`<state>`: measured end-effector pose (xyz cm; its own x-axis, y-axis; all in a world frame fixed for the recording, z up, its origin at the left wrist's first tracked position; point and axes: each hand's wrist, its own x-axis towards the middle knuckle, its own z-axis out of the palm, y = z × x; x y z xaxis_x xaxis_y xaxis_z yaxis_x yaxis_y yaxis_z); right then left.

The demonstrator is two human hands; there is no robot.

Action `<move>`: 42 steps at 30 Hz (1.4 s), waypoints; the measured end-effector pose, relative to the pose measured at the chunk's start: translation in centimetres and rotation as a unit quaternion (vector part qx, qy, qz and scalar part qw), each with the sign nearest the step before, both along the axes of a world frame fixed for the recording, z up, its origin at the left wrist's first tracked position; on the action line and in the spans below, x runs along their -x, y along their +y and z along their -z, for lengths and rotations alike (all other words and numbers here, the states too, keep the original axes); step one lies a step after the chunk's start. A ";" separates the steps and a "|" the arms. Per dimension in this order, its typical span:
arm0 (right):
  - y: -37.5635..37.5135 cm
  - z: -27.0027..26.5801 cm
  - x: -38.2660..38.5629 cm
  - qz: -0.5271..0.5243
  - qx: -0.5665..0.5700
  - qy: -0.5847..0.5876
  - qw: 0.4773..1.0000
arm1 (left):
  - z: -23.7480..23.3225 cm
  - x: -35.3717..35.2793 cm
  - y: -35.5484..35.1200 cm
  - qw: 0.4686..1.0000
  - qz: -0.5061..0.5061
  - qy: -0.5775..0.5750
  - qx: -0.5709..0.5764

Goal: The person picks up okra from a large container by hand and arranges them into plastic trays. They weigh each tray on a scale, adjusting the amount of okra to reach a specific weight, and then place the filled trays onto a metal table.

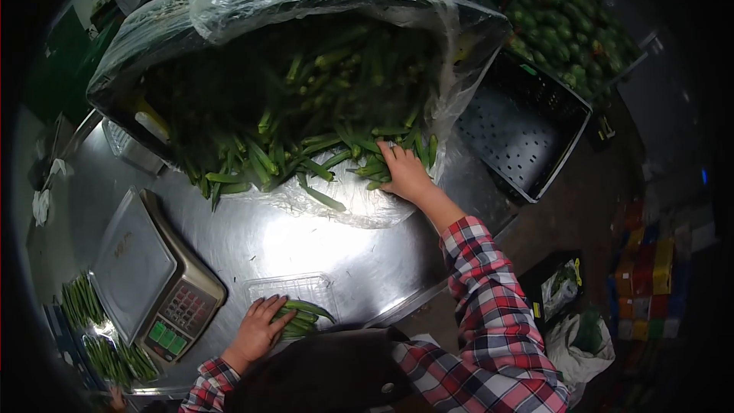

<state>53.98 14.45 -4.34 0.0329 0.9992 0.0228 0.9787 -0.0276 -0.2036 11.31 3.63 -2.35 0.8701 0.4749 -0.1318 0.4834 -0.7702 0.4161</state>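
Green okra pods (pixel 321 164) spill out of a tipped crate lined with clear plastic film (pixel 367 210) onto the metal table. At the right side of the spill, my right hand (pixel 405 173) has its fingers closed around some pods, with the fingertips partly hidden among them. Near the table's front edge lies a clear plastic tray (pixel 294 285). A small bunch of okra (pixel 304 321) rests at the tray's near side, and my left hand (pixel 258 330) curls its fingers over that bunch.
A scale (pixel 157 275) stands to the left on the metal table (pixel 229 229). Beyond it are packs of long green pods (pixel 82 300). To the right stands a black crate (pixel 527 126), with a crate of green round produce (pixel 562 27) behind it. A white bag (pixel 581 348) sits lower right.
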 end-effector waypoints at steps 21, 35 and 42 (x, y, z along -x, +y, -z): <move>-0.5 -4.3 0.9 -0.122 0.016 0.056 0.991 | 1.0 2.3 -2.5 0.976 -0.185 -0.110 -0.033; -11.7 -3.0 26.5 -0.252 0.211 0.117 0.937 | 5.1 3.8 -2.2 0.858 -0.389 -0.332 0.047; -15.2 -1.4 20.0 -0.128 0.017 0.279 0.951 | 5.9 2.9 -1.7 0.877 -0.363 -0.312 0.037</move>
<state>33.94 -0.77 -2.97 -0.2148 0.9758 0.0400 0.6937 0.1812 -0.6971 8.37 1.92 -8.21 0.2550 0.9441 0.2090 0.4951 -0.3131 0.8105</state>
